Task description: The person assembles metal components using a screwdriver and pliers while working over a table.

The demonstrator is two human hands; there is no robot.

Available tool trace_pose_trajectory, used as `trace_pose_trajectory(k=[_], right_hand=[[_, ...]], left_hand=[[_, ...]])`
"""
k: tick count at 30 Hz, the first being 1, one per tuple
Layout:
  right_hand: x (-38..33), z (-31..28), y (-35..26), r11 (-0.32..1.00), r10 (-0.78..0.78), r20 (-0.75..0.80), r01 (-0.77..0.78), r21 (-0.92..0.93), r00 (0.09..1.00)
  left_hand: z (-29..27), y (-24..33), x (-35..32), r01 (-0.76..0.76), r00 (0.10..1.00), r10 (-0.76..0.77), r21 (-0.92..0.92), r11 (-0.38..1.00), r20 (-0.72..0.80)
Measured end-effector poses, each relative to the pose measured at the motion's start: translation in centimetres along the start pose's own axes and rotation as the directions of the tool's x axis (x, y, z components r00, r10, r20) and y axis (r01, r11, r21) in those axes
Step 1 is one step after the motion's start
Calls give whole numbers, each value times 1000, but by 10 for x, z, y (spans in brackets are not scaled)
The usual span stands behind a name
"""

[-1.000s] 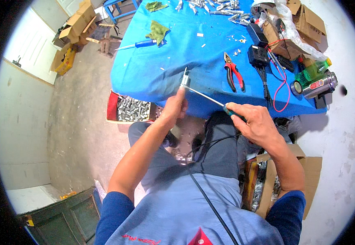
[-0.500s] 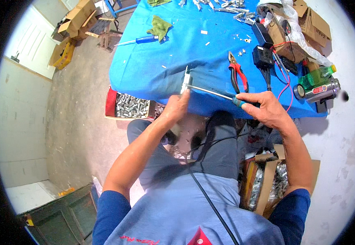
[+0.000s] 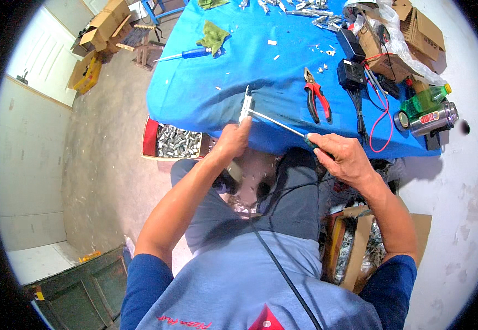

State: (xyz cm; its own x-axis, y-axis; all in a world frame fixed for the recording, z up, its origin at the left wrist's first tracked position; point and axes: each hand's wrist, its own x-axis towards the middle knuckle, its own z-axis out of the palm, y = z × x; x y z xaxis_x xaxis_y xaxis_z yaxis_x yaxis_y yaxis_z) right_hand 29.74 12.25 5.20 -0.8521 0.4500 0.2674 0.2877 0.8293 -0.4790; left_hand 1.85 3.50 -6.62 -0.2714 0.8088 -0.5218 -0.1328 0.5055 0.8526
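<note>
At the near edge of the blue cloth-covered table (image 3: 186,110), my left hand (image 3: 233,140) is closed on a small, narrow silver metal part (image 3: 246,104) with a thin pointed end facing away from me. My right hand (image 3: 340,157) wraps round the dark handle of a screwdriver (image 3: 277,122). Its long shaft slants left, and the tip meets the side of the metal part. The exact contact is too small to make out. Red-handled pliers (image 3: 312,91) lie on the cloth beyond my right hand.
A blue-handled screwdriver (image 3: 195,53) and a green rag (image 3: 213,37) lie far left. Several metal parts (image 3: 310,11) are at the back. Black adapters (image 3: 351,74), a green bottle (image 3: 429,100) and a steel flask (image 3: 437,119) stand right. Below the table's left edge sits a box of metal pieces (image 3: 178,142).
My right hand has shifted slightly left and turned, its fingers now further round the screwdriver handle. My left hand has moved a little left with the metal part.
</note>
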Motion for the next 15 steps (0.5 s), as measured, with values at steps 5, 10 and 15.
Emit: trace_pose_trajectory(k=[5, 10, 15], right_hand=[[12, -13, -26, 977, -23, 76, 38, -210, 997], [36, -38, -34, 974, -25, 175, 63, -216, 984], [41, -47, -35, 985, 2, 198, 32, -169, 980]], left_hand=[[-2, -3, 3, 15, 1000, -16, 15, 1000, 22], [-5, -6, 8, -14, 999, 20, 183, 983, -29], [-4, -10, 7, -58, 998, 65, 236, 970, -25]])
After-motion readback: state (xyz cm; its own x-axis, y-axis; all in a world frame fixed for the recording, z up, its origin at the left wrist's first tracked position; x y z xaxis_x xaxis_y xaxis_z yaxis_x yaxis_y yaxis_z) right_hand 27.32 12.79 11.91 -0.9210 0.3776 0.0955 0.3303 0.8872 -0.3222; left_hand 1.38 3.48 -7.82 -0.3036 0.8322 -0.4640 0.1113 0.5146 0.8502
